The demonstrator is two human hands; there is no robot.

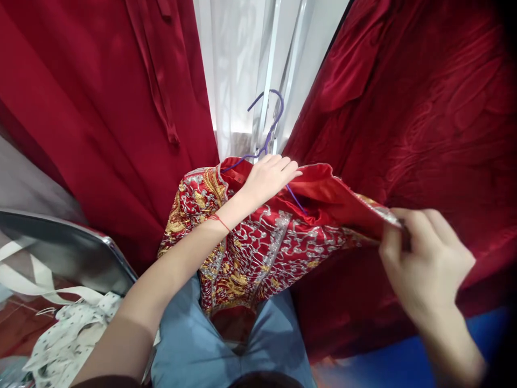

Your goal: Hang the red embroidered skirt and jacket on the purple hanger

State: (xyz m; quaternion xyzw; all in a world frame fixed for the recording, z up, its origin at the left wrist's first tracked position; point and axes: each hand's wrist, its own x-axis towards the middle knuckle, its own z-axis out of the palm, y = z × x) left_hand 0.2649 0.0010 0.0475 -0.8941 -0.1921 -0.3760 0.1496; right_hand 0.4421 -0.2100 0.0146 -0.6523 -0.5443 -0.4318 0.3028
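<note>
A red jacket (258,237) with dense gold and silver embroidery hangs over my lap, its shiny red lining showing at the open neck. Inside it sits a purple clothes hanger (278,110), hook upward and one arm visible within the right side. My left hand (271,175) is closed around the hanger just below its hook; the fingertips are hidden. Off to the right, my right hand (426,258) pinches the edge of the jacket and holds that side stretched outward, away from the hanger's arm.
Large dark-red draped garments hang at left (100,97) and right (424,108). White metal rails (266,70) stand between them before a pale curtain. At lower left are a dark chair back (68,250) and a white spotted cloth (67,339) with straps.
</note>
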